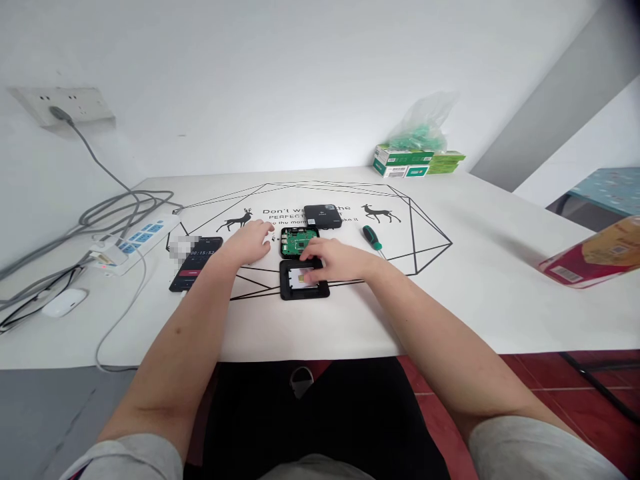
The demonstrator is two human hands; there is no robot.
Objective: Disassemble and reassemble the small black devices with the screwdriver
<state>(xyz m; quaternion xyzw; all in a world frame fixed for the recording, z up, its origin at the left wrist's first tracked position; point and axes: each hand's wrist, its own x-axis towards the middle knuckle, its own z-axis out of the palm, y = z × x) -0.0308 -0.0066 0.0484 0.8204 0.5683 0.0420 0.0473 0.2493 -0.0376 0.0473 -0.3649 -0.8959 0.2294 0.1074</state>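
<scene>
Over the black plastic cover (325,291) in front of me is my right hand (330,260). Its thumb and fingers are apart; the fingertips reach down to the white pad (296,279) lying inside that cover. Just behind sits an open black case with a green circuit board (291,245), its right side partly hidden by the same hand. To the left of the case, my left hand (254,241) rests on the tabletop with fingers loosely spread. Small dark screws (273,238) lie by its fingertips, and I see nothing held in it.
A closed black box (323,217) lies behind the circuit board. To the right is a green-handled screwdriver (372,238). On the left are a phone (193,273), a power strip (145,239) and cables. Green boxes (405,158) stand at the back; a red-yellow package (595,257) is far right.
</scene>
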